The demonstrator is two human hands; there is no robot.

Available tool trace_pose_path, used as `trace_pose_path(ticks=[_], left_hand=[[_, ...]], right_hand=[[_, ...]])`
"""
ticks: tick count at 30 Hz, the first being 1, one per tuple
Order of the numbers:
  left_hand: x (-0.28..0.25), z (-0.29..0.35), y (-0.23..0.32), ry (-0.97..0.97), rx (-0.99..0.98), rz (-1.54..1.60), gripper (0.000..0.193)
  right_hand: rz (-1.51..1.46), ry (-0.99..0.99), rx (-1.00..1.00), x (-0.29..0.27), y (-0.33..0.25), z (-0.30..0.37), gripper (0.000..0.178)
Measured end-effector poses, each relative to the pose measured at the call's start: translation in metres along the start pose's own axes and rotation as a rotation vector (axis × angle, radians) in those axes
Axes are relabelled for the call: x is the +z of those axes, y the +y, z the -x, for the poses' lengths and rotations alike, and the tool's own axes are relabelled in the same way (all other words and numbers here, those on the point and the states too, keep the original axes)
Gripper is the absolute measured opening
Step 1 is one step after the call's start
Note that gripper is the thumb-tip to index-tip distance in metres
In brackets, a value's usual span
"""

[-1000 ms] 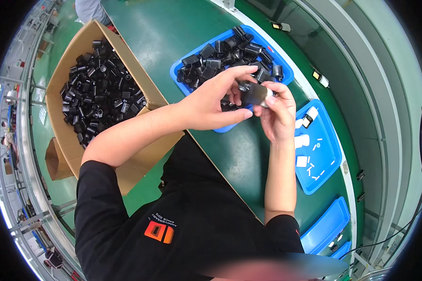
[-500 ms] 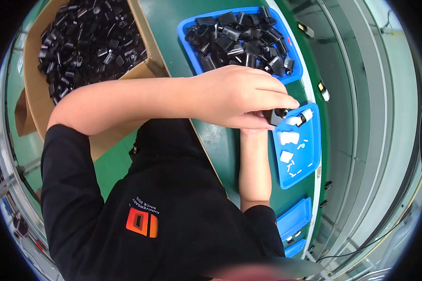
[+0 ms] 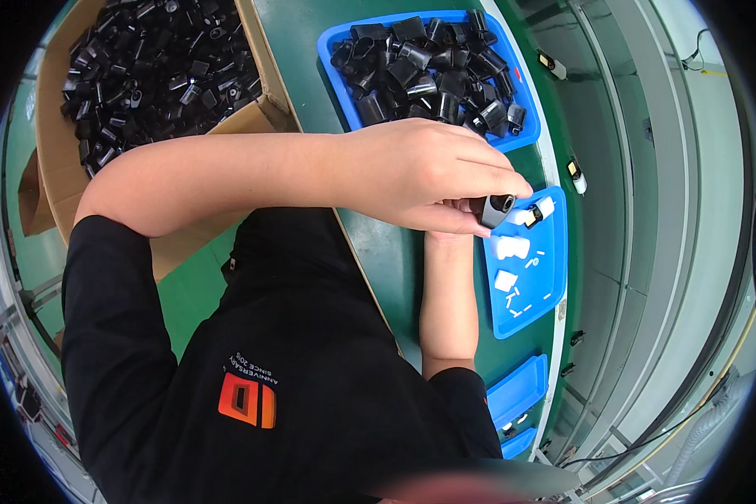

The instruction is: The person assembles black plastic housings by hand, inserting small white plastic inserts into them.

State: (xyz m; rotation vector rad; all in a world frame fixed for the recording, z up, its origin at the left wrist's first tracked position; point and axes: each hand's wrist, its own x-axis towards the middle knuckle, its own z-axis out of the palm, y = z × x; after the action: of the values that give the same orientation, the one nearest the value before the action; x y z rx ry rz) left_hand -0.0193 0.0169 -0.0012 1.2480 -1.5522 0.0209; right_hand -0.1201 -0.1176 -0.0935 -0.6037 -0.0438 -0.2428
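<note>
Head view, from the left: a brown cardboard box [image 3: 59, 160] stands beside the bench, heaped with small glossy black plastic pieces [image 3: 160, 76]; its high walls probably keep so loose a bulk together, close to the left arm. Green-topped, the bench [image 3: 395, 277] comes next. Near its far edge sits a blue rectangular plastic tray with a raised rim [image 3: 333, 80], piled with similar black pieces [image 3: 424, 71], presumably a smaller lot kept within easy reach. Nearer the body, the left hand [image 3: 441, 168] is turned back-up, its grip pinched, fingers above and thumb below, on a black plastic piece with a dark hollow end [image 3: 489, 217]; that end faces right, likely left uncovered so it can be seen. The right forearm [image 3: 449, 294] comes up beneath, but the right hand is hidden under the left, so I cannot tell its grip; it may be steadying the piece. Just beyond, a shallow blue plastic tray [image 3: 538, 281] carries a white-and-black piece [image 3: 539, 212], a white block [image 3: 506, 280] and thin white sticks [image 3: 512, 294], perhaps spread out for easy picking.
</note>
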Motion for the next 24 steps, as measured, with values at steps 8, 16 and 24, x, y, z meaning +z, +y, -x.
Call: trace_pose_path(ticks=[8, 16, 24], left_hand=[[0.005, -0.003, -0.002, 0.024, 0.0, -0.007, 0.05], [0.002, -0.005, 0.002, 0.082, 0.006, -0.029, 0.053], [-0.013, -0.013, 0.001, 0.102, -0.021, -0.035, 0.055]], right_hand=[[-0.493, 0.367, 0.002, 0.031, -0.001, 0.003, 0.032], [-0.262, 0.138, -0.065, 0.05, -0.011, -0.003, 0.019], [0.28, 0.171, -0.292, 0.066, -0.019, -0.016, 0.054]])
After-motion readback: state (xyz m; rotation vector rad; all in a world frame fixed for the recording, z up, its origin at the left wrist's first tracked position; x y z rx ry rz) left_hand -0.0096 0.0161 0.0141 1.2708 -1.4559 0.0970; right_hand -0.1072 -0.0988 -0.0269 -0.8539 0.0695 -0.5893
